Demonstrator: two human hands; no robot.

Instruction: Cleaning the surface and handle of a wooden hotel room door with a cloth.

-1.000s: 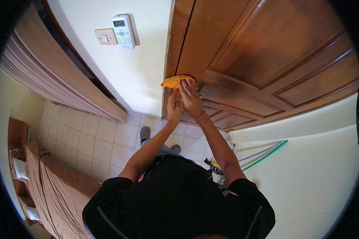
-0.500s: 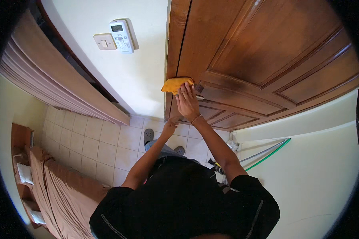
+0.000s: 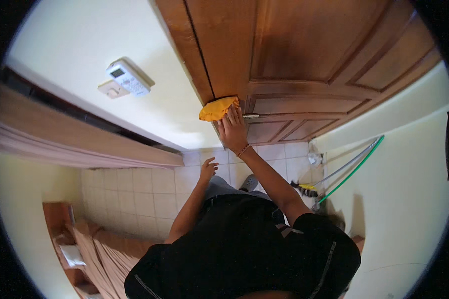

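Right hand (image 3: pixel 233 130) presses a yellow cloth (image 3: pixel 217 108) flat against the wooden door (image 3: pixel 294 55), at its left edge by the frame, just beside the metal handle (image 3: pixel 251 116); fingers spread on the cloth, pressing rather than gripping. Left hand (image 3: pixel 207 170) hangs free below over the tiled floor (image 3: pixel 149 189), fingers loosely spread, holding nothing. A white remote (image 3: pixel 128 77) sits on the wall.
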